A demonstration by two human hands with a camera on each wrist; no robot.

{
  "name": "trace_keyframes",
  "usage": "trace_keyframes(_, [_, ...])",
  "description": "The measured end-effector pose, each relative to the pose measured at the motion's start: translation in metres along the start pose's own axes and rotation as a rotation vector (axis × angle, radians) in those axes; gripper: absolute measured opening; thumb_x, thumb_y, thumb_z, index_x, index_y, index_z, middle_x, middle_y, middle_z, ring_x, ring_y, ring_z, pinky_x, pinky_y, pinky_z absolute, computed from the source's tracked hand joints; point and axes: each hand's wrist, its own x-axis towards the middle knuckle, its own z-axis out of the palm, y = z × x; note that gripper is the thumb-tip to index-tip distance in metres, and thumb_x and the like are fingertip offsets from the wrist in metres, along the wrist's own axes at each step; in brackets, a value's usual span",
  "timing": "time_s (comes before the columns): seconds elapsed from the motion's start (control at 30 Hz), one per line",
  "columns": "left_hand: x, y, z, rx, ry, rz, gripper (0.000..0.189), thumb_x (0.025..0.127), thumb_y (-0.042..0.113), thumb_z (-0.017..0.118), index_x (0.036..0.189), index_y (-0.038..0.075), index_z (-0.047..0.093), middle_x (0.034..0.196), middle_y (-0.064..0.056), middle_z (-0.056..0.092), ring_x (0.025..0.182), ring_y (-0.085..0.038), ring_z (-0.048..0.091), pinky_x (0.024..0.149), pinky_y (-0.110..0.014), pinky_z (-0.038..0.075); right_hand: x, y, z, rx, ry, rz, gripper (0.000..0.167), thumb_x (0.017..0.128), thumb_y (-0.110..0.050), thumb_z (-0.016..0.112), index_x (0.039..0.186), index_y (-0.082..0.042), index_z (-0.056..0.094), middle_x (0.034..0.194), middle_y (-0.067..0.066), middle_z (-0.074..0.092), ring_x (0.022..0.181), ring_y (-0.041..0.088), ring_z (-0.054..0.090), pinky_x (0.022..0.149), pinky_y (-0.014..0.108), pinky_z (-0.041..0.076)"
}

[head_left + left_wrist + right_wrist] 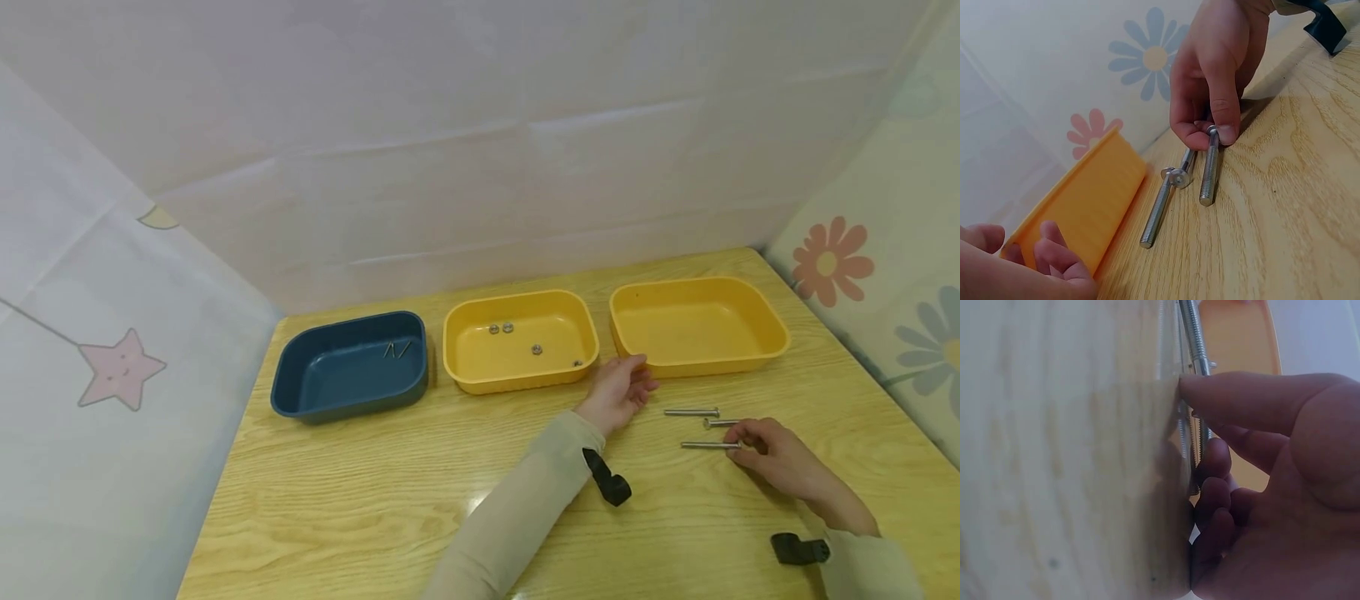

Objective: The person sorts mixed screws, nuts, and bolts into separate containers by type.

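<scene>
Three metal bolts lie on the wooden table: a far bolt (690,412), a middle bolt (722,423) partly covered by fingers, and a near bolt (708,445). My right hand (780,462) pinches the near bolt's head between thumb and fingertips; the left wrist view shows its threaded shaft (1209,172) pointing away from the fingers. My left hand (617,393) is at the front left corner of the right yellow bin (701,367), fingers loosely bent. Whether it presses on the bin's wall (1094,200) I cannot tell.
In the middle yellow bin (517,383) lie several nuts (507,327). The dark blue bin (348,408) at the left holds a few thin metal pieces (397,350). A pale cloth wall (480,167) closes off the table's back and sides.
</scene>
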Motion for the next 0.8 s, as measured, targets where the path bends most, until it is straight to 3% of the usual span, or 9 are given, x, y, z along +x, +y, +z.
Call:
trace_keyframes(0.23, [0.002,-0.0022,-0.0057,-0.01,0.009,0.078,0.006,0.092,0.012,0.062,0.088,0.01,0.059,0.077,-0.004,0.062,0.069,-0.015,0.064,0.062,-0.02,0.05,-0.0002,-0.0012,-0.0006,-0.005,-0.005,0.026,0.007,0.086,-0.004,0.069,0.086,-0.009,0.064,0.09,0.001,0.055,0.079,0.001,0.035,0.067,0.022,0.031])
trace_keyframes(0.57, [-0.0022,-0.0013,-0.009,-0.028,0.029,0.093,0.008,0.091,0.01,0.064,0.083,0.009,0.063,0.076,-0.006,0.064,0.07,-0.016,0.068,0.064,-0.021,0.053,0.0002,-0.0034,-0.0038,0.012,-0.091,0.138,0.004,0.089,-0.015,0.069,0.09,-0.013,0.066,0.099,0.004,0.057,0.086,0.002,0.041,0.073,0.021,0.036])
trace_keyframes(0.8, [-0.0024,0.0002,-0.0091,-0.031,0.05,0.073,0.019,0.091,0.016,0.065,0.099,-0.001,0.065,0.077,-0.007,0.065,0.069,-0.016,0.068,0.067,-0.023,0.055,0.0,-0.0046,-0.0067,0.038,-0.131,0.179,0.006,0.09,-0.021,0.069,0.09,-0.015,0.067,0.101,0.005,0.058,0.086,0.006,0.039,0.073,0.022,0.034])
